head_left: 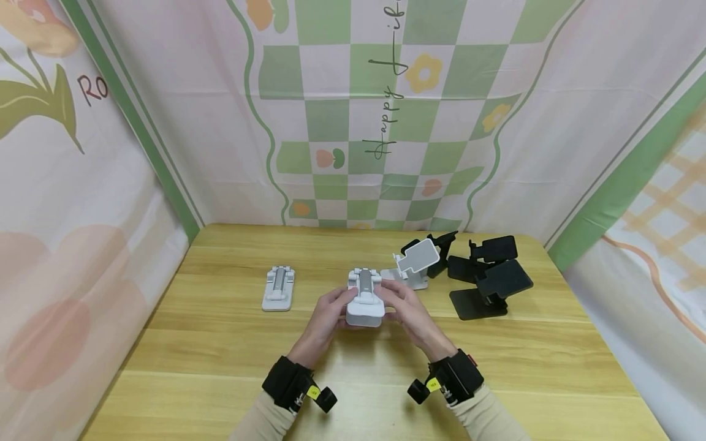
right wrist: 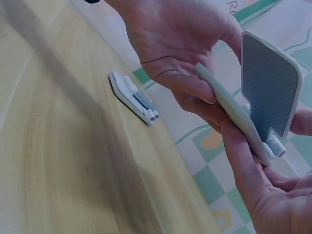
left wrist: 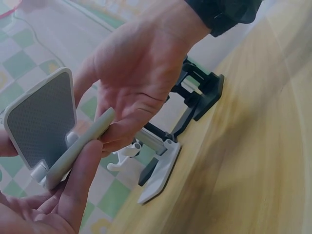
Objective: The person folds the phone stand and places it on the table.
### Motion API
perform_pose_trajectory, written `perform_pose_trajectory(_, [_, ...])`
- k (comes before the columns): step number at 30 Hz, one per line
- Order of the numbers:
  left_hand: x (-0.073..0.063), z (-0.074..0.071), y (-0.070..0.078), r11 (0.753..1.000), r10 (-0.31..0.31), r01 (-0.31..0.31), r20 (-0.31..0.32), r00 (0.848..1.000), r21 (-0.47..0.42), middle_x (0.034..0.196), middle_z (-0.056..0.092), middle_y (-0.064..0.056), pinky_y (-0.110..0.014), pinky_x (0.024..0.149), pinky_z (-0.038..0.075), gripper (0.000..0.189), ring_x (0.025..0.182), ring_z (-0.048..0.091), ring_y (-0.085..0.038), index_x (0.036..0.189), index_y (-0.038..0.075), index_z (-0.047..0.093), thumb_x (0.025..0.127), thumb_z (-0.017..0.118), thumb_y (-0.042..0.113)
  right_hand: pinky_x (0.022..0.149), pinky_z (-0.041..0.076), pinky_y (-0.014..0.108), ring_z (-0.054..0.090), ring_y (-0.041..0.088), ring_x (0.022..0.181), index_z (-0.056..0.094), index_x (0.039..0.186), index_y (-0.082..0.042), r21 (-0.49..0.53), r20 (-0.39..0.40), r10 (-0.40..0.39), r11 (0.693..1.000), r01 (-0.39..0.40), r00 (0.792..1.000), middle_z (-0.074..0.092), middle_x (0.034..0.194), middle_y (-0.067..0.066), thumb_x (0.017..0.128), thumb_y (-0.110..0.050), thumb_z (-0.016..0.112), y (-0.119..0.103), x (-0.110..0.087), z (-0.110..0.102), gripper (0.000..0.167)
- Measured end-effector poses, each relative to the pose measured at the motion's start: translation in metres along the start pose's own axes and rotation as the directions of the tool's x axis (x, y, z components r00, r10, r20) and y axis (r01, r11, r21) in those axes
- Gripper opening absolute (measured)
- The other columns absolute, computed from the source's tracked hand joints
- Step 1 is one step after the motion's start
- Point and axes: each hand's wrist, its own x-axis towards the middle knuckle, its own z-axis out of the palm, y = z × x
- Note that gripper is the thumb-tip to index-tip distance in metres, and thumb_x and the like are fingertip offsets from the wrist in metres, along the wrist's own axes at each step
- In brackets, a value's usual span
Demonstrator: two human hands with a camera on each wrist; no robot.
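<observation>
Both hands hold a white folding phone stand [head_left: 365, 309] over the table in front of the body. My left hand [head_left: 323, 317] grips its left side, and my right hand [head_left: 413, 315] grips the right side. In the left wrist view the stand's grey padded panel [left wrist: 44, 117] tilts away from the flat white base. Fingers of both hands pinch that base, as the right wrist view also shows from the other side. Left of the hands, a second white phone stand [head_left: 278, 289] lies folded on the table.
Close behind the right hand stands an unfolded white phone stand [head_left: 418, 257], with a black stand [head_left: 443, 252] behind it. Further right are unfolded black phone stands [head_left: 504, 278], crowded together. The wooden table [head_left: 220, 367] meets a patterned cloth [head_left: 331, 122] at its back.
</observation>
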Motion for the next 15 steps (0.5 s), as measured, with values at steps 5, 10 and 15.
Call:
perform_pose_trajectory(5, [-0.0002, 0.0002, -0.0014, 1.000, 0.006, -0.006, -0.003, 1.000, 0.008, 0.131, 0.065, -0.018, -0.027, 0.084, 0.054, 0.065, 0.108, 0.064, -0.019, 0.146, -0.005, 0.051, 0.103, 0.059, 0.043, 0.095, 0.055, 0.040, 0.058, 0.026, 0.118, 0.033, 0.154, 0.007, -0.004, 0.004, 0.000, 1.000, 0.000, 1.000, 0.045, 0.152, 0.030, 0.106, -0.030, 0.054, 0.0011, 0.0007, -0.0005, 0.064])
perform_pose_trajectory(10, [0.0002, 0.0002, -0.0024, 0.999, 0.009, -0.009, -0.015, 1.000, 0.033, 0.133, 0.065, -0.017, -0.026, 0.086, 0.054, 0.064, 0.110, 0.064, -0.019, 0.148, -0.005, 0.049, 0.103, 0.059, 0.039, 0.095, 0.056, 0.039, 0.058, 0.028, 0.123, 0.030, 0.156, 0.008, -0.004, 0.010, 0.005, 1.000, -0.005, 1.000, 0.044, 0.153, 0.031, 0.106, -0.029, 0.056, 0.0029, 0.0021, -0.0010, 0.067])
perform_pose_trajectory(15, [0.0003, -0.0015, -0.0041, 0.998, 0.015, -0.014, -0.014, 1.000, 0.057, 0.132, 0.067, -0.017, -0.025, 0.087, 0.054, 0.060, 0.109, 0.066, -0.017, 0.148, -0.005, 0.050, 0.105, 0.059, 0.036, 0.093, 0.057, 0.038, 0.062, 0.023, 0.116, 0.031, 0.155, 0.010, -0.012, 0.024, -0.010, 1.000, 0.010, 1.000, 0.049, 0.147, 0.032, 0.106, -0.024, 0.057, 0.0053, 0.0035, -0.0016, 0.065])
